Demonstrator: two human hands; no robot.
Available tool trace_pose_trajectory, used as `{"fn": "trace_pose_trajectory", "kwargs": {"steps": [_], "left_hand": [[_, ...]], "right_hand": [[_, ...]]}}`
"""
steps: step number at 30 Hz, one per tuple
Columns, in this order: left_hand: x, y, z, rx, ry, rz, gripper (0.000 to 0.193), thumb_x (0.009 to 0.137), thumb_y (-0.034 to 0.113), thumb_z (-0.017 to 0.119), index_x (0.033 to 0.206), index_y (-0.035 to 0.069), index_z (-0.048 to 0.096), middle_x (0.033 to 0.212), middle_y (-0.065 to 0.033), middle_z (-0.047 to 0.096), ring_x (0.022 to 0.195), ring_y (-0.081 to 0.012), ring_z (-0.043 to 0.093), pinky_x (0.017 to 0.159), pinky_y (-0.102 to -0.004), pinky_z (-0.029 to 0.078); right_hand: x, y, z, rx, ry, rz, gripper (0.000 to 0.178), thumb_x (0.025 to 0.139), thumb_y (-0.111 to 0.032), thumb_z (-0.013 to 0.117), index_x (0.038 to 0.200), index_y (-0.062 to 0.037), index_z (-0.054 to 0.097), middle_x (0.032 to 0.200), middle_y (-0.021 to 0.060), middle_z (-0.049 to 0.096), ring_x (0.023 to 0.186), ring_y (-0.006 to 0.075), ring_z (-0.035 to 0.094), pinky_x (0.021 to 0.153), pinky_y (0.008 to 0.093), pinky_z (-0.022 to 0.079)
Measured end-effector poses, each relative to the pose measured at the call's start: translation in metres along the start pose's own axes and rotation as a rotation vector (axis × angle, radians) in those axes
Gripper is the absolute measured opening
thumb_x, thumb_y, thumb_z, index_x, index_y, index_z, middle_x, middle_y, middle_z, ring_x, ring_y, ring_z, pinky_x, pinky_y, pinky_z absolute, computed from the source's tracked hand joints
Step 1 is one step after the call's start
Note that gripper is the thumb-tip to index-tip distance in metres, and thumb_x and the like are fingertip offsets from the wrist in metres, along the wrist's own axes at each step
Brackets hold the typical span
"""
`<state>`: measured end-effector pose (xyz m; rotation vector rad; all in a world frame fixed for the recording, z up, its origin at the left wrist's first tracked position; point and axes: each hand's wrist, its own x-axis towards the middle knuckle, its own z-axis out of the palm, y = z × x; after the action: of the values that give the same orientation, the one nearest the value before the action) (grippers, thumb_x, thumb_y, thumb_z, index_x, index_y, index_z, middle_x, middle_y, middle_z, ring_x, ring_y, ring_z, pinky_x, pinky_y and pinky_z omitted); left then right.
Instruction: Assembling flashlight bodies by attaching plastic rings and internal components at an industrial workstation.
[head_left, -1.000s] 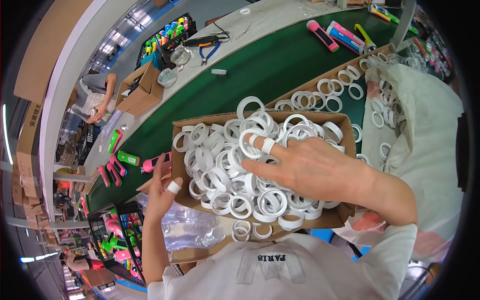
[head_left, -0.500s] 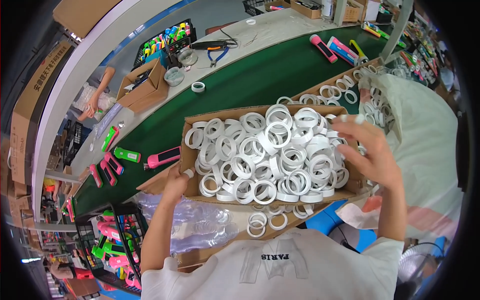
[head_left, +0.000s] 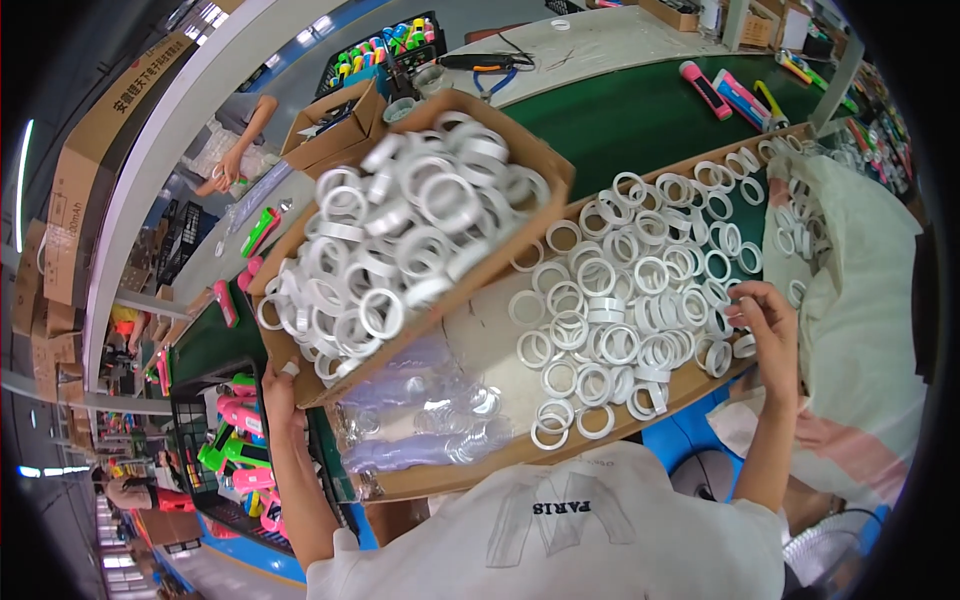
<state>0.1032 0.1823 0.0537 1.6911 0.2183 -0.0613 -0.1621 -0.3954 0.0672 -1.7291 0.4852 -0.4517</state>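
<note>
A cardboard box (head_left: 520, 240) heaped with white plastic rings (head_left: 400, 230) is tilted at the left, above the workbench. My left hand (head_left: 282, 392) grips its near left corner, with a white cover on one finger. To the right, more white rings (head_left: 610, 330) lie loose in a shallow cardboard tray (head_left: 480, 478). My right hand (head_left: 768, 325) is at the right edge of these rings, fingers bent and apart, near a few of them. Nothing shows in its grasp. Clear, purplish plastic pieces (head_left: 430, 440) lie in the tray's left part.
A green conveyor belt (head_left: 630, 125) runs behind, carrying pink and blue flashlights (head_left: 705, 90). At left stands a black crate (head_left: 200, 400) of colourful flashlights. A white sack (head_left: 850, 280) bulges at right. Pliers (head_left: 492, 82) lie across the belt. Another person's hands (head_left: 228, 170) are far left.
The box has swung left and tilted, with my left hand on its corner. The loose rings beneath it are now exposed. My right hand has come away from the box and moved lower.
</note>
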Motion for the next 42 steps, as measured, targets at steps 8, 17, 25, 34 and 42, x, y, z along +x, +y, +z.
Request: {"fn": "trace_pose_trajectory", "kwargs": {"steps": [8,17,25,34,42], "left_hand": [[0.049,0.005,-0.101,-0.198,0.264,-0.040,0.036,0.091,0.014,0.050,0.125,0.004,0.049,0.113,-0.0130,0.062,0.096,-0.0303,0.066,0.071,-0.0454,0.059],[0.158,0.028,-0.141,-0.276,0.323,-0.111,0.035,0.091,0.014,0.043,0.123,0.002,0.048,0.110,-0.0181,0.060,0.094,-0.0378,0.064,0.072,-0.0497,0.057],[0.242,-0.014,-0.165,-0.149,0.479,-0.196,0.036,0.088,0.013,0.043,0.124,0.007,0.048,0.113,-0.0187,0.057,0.092,-0.0378,0.063,0.067,-0.0506,0.056],[0.272,-0.056,-0.166,-0.003,0.415,-0.371,0.041,0.089,0.020,0.049,0.129,0.011,0.046,0.116,-0.0154,0.058,0.097,-0.0353,0.063,0.075,-0.0519,0.055],[0.233,0.015,0.051,0.988,0.578,1.051,0.052,0.079,0.012,0.061,0.128,-0.002,0.046,0.115,-0.0201,0.061,0.105,-0.0359,0.059,0.091,-0.0472,0.046]], "right_hand": [[-0.015,0.024,0.055,-0.285,-0.117,-0.045,0.016,0.088,-0.007,0.059,0.101,0.0016,0.062,0.088,0.0100,0.065,0.076,0.0150,0.062,0.068,0.0261,0.049],[-0.064,0.057,0.092,-0.503,0.087,-0.108,0.018,0.085,-0.001,0.059,0.103,0.0002,0.060,0.101,0.0205,0.059,0.085,0.0320,0.061,0.074,0.0357,0.049],[-0.075,0.069,0.114,-0.663,0.211,-0.273,0.016,0.085,0.002,0.056,0.100,0.0012,0.060,0.110,0.0220,0.055,0.098,0.0372,0.059,0.077,0.0390,0.050],[-0.070,0.075,0.124,-0.687,0.257,-0.194,0.013,0.084,0.000,0.057,0.096,0.0012,0.062,0.104,0.0210,0.058,0.091,0.0364,0.060,0.076,0.0386,0.050],[-0.063,0.066,0.123,-0.790,0.195,-0.175,0.028,0.072,-0.011,0.072,0.097,-0.0034,0.063,0.105,0.0202,0.057,0.092,0.0388,0.058,0.079,0.0421,0.048]]}}
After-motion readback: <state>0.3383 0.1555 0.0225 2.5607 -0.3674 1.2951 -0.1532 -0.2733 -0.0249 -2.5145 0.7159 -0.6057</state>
